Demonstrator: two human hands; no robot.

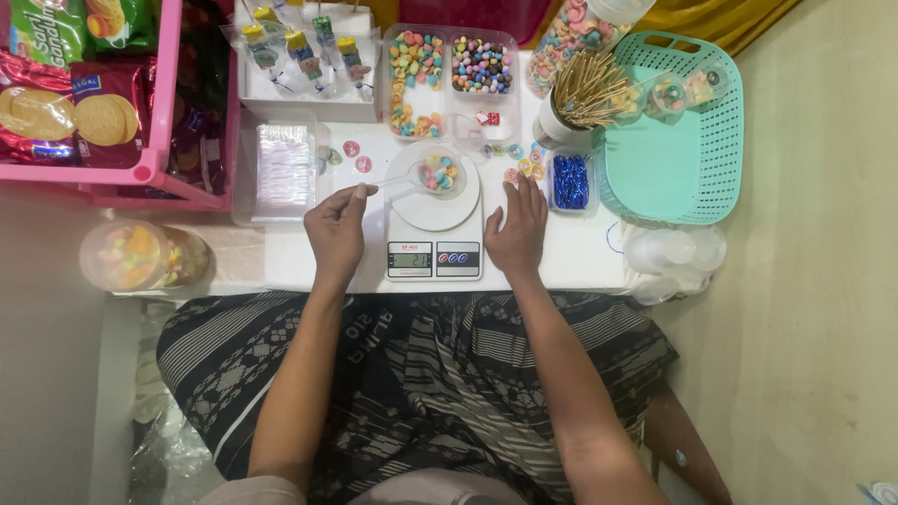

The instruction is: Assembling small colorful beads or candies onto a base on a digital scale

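White table [561, 262] with kitchen scale [434, 245], candy tray [447, 82], teal basket [673, 131].

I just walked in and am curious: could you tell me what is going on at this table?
A seated person is weighing colourful ring sweets. Their left hand holds a clear plastic spoon reaching to a small clear cup of sweets on a white kitchen scale. Their right hand rests flat on the white table beside the scale. A divided tray of sweets sits behind, with a teal basket to the right.
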